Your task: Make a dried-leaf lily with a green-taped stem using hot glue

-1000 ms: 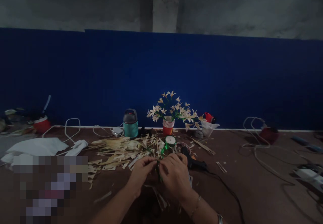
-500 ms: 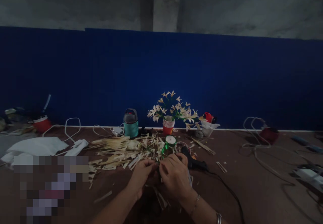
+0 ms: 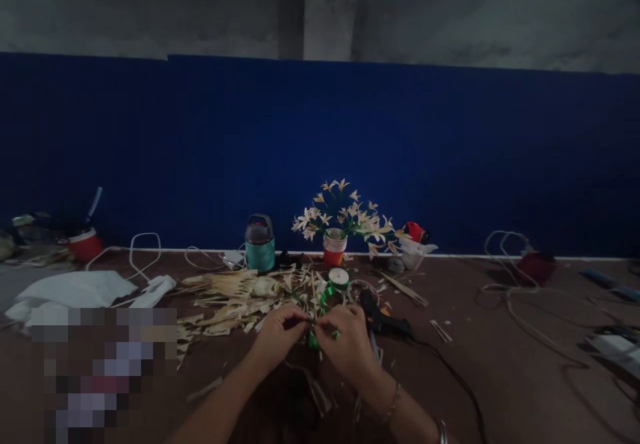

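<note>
My left hand [image 3: 281, 332] and my right hand [image 3: 345, 339] meet at the middle front of the table, fingertips almost touching. Both are closed in a pinch on a thin dark green stem [image 3: 313, 321], mostly hidden by the fingers. Shiny green ribbon [image 3: 313, 341] shows just below the fingertips. Behind my hands lie a loop of green ribbon [image 3: 327, 295] and a green spool with a white face [image 3: 339, 277]. Pale dried husk strips [image 3: 240, 291] spread out beyond my left hand. A black glue gun [image 3: 387, 321] rests to the right of my right hand.
Cream flowers [image 3: 370, 223] stand in stacked paper cups [image 3: 334, 249] near the blue wall panel [image 3: 225, 144]. A teal jar [image 3: 260, 252] is left of them. White plastic bags [image 3: 75, 291] lie at left. A black cord [image 3: 455, 371] and white cables [image 3: 520, 297] cross the right side.
My right hand has turned and lowered slightly, its fingers now in a tighter pinch. More green ribbon shows below and between the hands. My left hand has shifted a little upward.
</note>
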{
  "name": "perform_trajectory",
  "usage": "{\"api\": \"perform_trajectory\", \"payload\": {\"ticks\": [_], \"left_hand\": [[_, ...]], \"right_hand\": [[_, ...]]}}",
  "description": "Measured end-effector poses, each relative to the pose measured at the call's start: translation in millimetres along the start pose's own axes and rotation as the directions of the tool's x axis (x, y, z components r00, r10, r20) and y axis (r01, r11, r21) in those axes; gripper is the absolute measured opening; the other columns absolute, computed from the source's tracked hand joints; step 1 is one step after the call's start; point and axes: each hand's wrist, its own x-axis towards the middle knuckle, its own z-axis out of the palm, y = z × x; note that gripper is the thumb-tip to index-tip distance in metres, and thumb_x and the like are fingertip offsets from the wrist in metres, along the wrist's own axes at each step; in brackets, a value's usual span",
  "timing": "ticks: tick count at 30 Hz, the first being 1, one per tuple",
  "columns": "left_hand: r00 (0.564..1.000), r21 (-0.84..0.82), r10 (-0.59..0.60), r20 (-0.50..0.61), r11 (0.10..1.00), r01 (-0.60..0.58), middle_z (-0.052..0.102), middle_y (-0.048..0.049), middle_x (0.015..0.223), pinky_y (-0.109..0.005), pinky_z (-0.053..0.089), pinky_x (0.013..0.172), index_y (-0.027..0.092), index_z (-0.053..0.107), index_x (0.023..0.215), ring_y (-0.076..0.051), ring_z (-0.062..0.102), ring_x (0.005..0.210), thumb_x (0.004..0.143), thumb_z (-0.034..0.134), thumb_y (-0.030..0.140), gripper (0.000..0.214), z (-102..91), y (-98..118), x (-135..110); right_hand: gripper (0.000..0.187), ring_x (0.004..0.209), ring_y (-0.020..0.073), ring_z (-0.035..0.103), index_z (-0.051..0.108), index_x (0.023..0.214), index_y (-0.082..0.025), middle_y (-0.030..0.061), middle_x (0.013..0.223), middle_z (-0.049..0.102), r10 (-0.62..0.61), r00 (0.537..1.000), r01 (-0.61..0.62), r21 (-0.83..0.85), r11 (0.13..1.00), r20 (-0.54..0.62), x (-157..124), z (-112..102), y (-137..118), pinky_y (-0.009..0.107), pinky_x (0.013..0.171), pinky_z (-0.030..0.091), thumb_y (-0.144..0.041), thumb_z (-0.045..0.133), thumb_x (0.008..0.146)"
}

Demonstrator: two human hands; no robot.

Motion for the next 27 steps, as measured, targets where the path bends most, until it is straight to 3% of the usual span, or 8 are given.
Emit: {"api": "perform_trajectory", "payload": {"ticks": [2,4,9,14,18,22,24,27], "left_hand": [[1.000,-0.018,0.014,0.018,1.000,-0.014,0.061,-0.0025,0.067,-0.026,0.042,0.066,0.017,0.069,0.064,-0.017,0.055,0.068,0.062,0.066,0.022,0.006,-1.7,0,0],[0.998,-0.087,-0.021,0.052,0.996,0.026,0.062,-0.0026,0.069,-0.026,0.042,0.067,0.016,0.069,0.064,-0.016,0.055,0.069,0.062,0.068,0.024,0.008,-2.0,-2,-1],[0.975,-0.268,-0.115,0.192,0.949,0.164,0.062,-0.0018,0.072,-0.025,0.042,0.064,0.016,0.069,0.069,-0.014,0.056,0.065,0.060,0.074,0.030,0.017,-2.3,-3,-4],[0.961,-0.269,-0.016,0.276,0.959,0.093,0.061,-0.0018,0.071,-0.023,0.041,0.064,0.015,0.068,0.066,-0.013,0.055,0.067,0.060,0.075,0.030,0.018,-4.6,2,-4],[0.955,-0.247,0.003,0.295,0.966,0.073,0.058,-0.0010,0.070,-0.023,0.040,0.062,0.015,0.065,0.063,-0.013,0.054,0.065,0.061,0.073,0.033,0.020,-4.6,5,-6],[0.978,-0.157,-0.051,0.203,0.984,0.084,0.057,0.0004,0.065,-0.022,0.039,0.059,0.015,0.061,0.063,-0.012,0.051,0.060,0.063,0.069,0.031,0.018,-3.8,5,-6],[0.988,-0.097,-0.071,0.138,0.992,0.084,0.056,0.0015,0.063,-0.021,0.038,0.057,0.015,0.061,0.063,-0.011,0.049,0.059,0.064,0.067,0.029,0.016,-3.0,4,-4],[0.994,-0.029,-0.101,0.052,0.994,0.102,0.053,0.0032,0.058,-0.021,0.036,0.055,0.015,0.060,0.061,-0.011,0.047,0.056,0.063,0.066,0.029,0.016,0.5,2,-2]], "right_hand": [[0.005,0.064,0.0162,0.050,0.065,0.057,-0.018,0.0003,0.059,0.060,0.180,0.977,-0.200,0.200,0.959,0.114,4,-1,1,0.032,0.073,0.032,-0.018,0.061,0.061],[0.005,0.059,0.0149,0.048,0.065,0.056,-0.017,0.0000,0.056,0.059,0.257,0.936,-0.327,0.323,0.888,0.242,7,-3,3,0.029,0.062,0.034,-0.021,0.063,0.058],[0.013,0.045,0.0082,0.039,0.061,0.051,-0.015,-0.0008,0.048,0.058,0.268,0.834,-0.495,0.439,0.750,0.482,10,-8,7,0.023,0.048,0.029,-0.027,0.063,0.055],[0.014,0.043,0.0063,0.039,0.059,0.048,-0.013,0.0018,0.049,0.061,0.235,0.714,-0.636,0.470,0.612,0.660,7,-11,11,0.021,0.046,0.028,-0.026,0.064,0.053],[0.016,0.044,0.0086,0.045,0.060,0.050,-0.013,0.0021,0.049,0.061,0.227,0.669,-0.678,0.456,0.577,0.707,6,-10,13,0.022,0.047,0.031,-0.028,0.061,0.054],[0.012,0.051,0.0111,0.048,0.059,0.056,-0.015,-0.0001,0.054,0.061,0.259,0.726,-0.629,0.463,0.624,0.637,10,-9,7,0.024,0.054,0.034,-0.026,0.062,0.054],[0.009,0.061,0.0133,0.051,0.060,0.062,-0.016,-0.0012,0.061,0.061,0.276,0.812,-0.531,0.456,0.714,0.514,9,-10,2,0.026,0.062,0.035,-0.022,0.062,0.055],[0.014,0.075,0.0170,0.052,0.061,0.072,-0.019,-0.0003,0.073,0.062,0.121,0.977,-0.152,0.170,0.974,0.178,3,-8,-6,0.031,0.073,0.031,-0.012,0.058,0.059]]}}
